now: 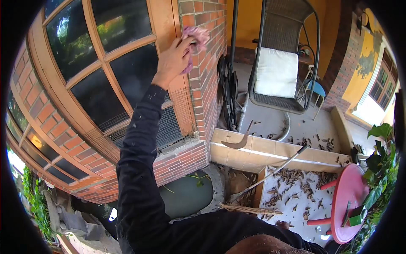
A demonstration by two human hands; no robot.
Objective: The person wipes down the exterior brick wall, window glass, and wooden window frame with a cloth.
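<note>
My left hand [174,61] reaches up in a dark long sleeve and is closed round a crumpled pink-purple cloth [196,39]. The cloth lies against the corner where the wooden window frame [165,25] meets the brick wall [205,80]. Its folds hang below and beside my fingers. Of my right hand [284,225] only a small patch shows past my dark top, low in the view. Its fingers are hidden. Close to it lies a bundle of thin sticks [249,208], and I cannot tell whether the hand touches it.
A hanging wicker chair [281,31] with a white cushion [277,72] is at the back right. A sickle [239,143] lies on the tiled ledge [237,158], with a long-handled tool [275,171] leaning nearby. Dry leaves, a red stool [349,199] and a basin of water [188,197] are below.
</note>
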